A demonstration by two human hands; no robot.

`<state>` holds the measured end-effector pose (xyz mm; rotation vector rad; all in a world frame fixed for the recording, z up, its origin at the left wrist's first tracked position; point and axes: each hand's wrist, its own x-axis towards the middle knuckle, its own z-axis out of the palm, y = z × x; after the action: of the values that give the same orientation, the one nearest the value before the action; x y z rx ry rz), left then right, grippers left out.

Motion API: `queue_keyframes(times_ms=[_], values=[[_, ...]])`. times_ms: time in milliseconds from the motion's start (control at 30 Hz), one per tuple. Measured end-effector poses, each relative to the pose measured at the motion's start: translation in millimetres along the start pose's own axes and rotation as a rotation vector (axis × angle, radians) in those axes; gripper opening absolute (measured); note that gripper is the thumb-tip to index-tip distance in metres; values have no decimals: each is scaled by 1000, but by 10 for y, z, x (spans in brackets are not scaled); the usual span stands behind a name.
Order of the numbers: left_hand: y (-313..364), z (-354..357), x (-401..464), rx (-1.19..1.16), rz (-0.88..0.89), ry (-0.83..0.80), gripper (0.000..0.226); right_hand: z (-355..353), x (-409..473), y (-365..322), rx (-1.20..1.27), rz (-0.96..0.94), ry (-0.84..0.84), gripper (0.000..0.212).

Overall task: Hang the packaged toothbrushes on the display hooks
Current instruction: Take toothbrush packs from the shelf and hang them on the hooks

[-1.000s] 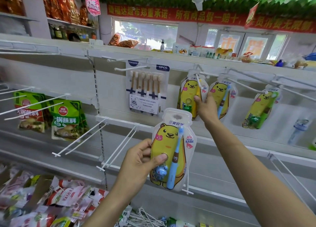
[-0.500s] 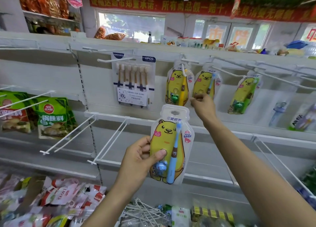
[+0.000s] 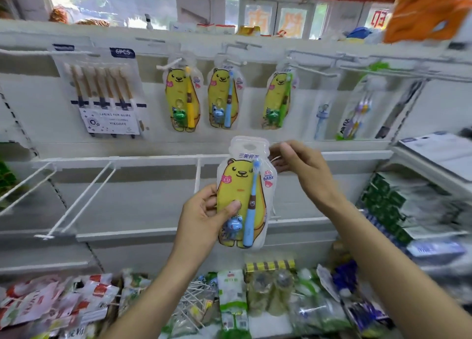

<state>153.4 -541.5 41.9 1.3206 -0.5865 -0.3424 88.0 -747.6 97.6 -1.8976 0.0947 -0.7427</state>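
My left hand [image 3: 204,218] grips the lower left of a packaged toothbrush [image 3: 237,185], a clear pouch with a yellow bear and a blue brush, held upright in front of the shelf. The fingertips of my right hand [image 3: 304,167] pinch the pouch's upper right edge. On the top row of display hooks [image 3: 171,64] hang three similar bear pouches: one with a yellow brush [image 3: 181,98], one with a blue brush [image 3: 222,98] and one with a green brush [image 3: 277,101].
A six-pack of brown toothbrushes [image 3: 102,91] hangs at the left, other brush packs [image 3: 357,108] at the right. Bare white hooks [image 3: 84,198] jut from the lower rail. Loose packaged goods [image 3: 229,300] fill the bottom bin, and stacked boxes [image 3: 408,211] sit on the right.
My right hand left the hung blue-brush pouch and came down to the top right edge of the pouch in my left hand. The view shifted right and down.
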Motion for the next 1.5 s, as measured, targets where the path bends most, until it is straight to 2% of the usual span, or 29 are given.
queue_keyframes(times_ms=[100,267,500,633,833,1067,1333,1500], values=[[-195,410,-28,5,-21,-53,24,-306,-409,51,21,11,-69,20],[-565,1129,-123,50,-74,-115,25,-952,-829,390,58,83,-52,16],[-1052,1989,-333,148,-168,-245,39,-1884,-1302,791,75,185,-70,13],[-1329,2324,-456,203,-224,-222,36,-2213,-1472,1092,56,265,-121,13],[-1714,2514,-522,256,-320,-154,35,-2333,-1583,1541,113,354,-171,14],[-2290,2480,-449,282,-406,-123,40,-2141,-1672,2237,136,456,-163,13],[-3228,2612,-461,291,-538,-63,42,-2036,-1920,3283,176,598,-162,17],[-3987,2802,-399,293,-579,13,44,-2039,-1947,4174,164,642,-208,17]])
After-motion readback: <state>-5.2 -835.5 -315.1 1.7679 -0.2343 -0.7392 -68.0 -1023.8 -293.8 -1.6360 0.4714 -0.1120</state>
